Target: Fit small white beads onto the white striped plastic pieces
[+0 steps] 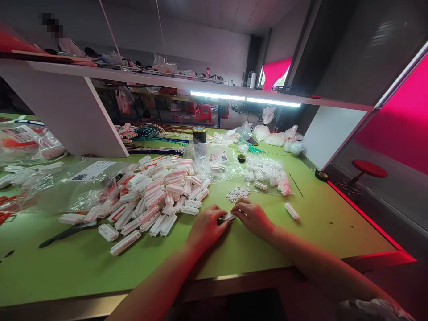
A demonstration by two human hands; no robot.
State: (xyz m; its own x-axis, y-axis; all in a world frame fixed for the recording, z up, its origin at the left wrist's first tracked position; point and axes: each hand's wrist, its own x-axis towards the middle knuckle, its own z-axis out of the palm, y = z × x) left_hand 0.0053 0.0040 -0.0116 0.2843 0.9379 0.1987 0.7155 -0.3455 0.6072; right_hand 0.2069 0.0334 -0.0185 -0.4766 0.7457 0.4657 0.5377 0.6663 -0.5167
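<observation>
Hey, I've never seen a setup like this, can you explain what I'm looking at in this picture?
There is no machine here: a person is working with two bare hands. The one picture comes from a camera worn on that person's head, looking forward and down, so the forearms reach in from the bottom edge.

The left hand and the right hand meet over a small white plastic piece, held between their fingers. Just beyond is a little heap of tiny white parts.

On the green tabletop, a large pile of white plastic housings lies to the left, and a single one to the right. Clear plastic bags, rolls of tape and bundled wires sit farther back.
</observation>
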